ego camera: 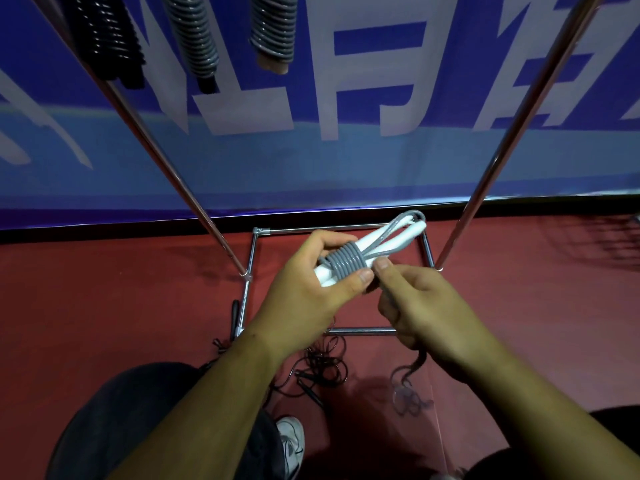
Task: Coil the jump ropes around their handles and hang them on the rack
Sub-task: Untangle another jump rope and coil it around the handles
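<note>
Three coiled ropes (194,39) hung on rack (166,161). Fourth in progress above rack base: grey jump rope (346,263) part-wound on white handles (391,242), left hand (304,292) fingers clamped round handles, right hand (426,306) pinching loose strand. Tangled black rope (322,367) on floor (104,289), not yet coiled.

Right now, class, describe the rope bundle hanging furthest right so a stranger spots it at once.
Find the metal rack before the blue banner. Of three coiled ropes hanging there, take the rightmost bundle. Its grey coils end in a tan handle; the others' ends are black.
</note>
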The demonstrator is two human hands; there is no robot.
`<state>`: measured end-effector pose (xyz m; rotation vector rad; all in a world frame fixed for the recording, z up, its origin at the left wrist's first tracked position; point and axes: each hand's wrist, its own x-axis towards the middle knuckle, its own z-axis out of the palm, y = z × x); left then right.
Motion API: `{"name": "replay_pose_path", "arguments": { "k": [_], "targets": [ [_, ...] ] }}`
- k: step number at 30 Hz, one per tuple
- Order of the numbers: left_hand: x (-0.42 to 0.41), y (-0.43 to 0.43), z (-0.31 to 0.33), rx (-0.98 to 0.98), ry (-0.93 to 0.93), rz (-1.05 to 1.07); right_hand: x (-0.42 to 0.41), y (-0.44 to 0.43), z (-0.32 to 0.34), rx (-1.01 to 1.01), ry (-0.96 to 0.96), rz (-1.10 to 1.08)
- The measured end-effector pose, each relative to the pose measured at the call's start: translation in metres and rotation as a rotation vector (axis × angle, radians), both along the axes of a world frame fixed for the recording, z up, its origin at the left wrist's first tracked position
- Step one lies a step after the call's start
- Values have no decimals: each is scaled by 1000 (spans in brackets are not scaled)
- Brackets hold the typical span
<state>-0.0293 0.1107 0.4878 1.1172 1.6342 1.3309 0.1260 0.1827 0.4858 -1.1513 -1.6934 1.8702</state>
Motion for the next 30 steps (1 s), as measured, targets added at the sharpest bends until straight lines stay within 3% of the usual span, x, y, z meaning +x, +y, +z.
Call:
{"name": "replay_pose_path", "arguments": {
  "k": [9, 14, 17, 19, 22, 27, 30],
  "targets": [
    [1, 1, -3, 25, 98, 5, -1, 3, -3, -83, -45, -3],
    [8, 1, -11, 177, 525, -125, 0, 0, -2, -87, -98, -57],
    [12, 1, -13, 229, 597, -163, -1, 0, -2, -253, -27, -119],
    [14, -1, -14, 221, 503, -170, -2, 1, -2, -288, 25, -114],
    [13, -3, -8, 87, 146, -147, -2, 2, -3, -239, 81, -78],
    [4, 0, -3, -44, -263, -69, -3, -1, 0, -177, 277, 27],
    [7, 0, -2, -56, -436, -108, -3, -2, 1, -126, 319, 54]
  ]
}}
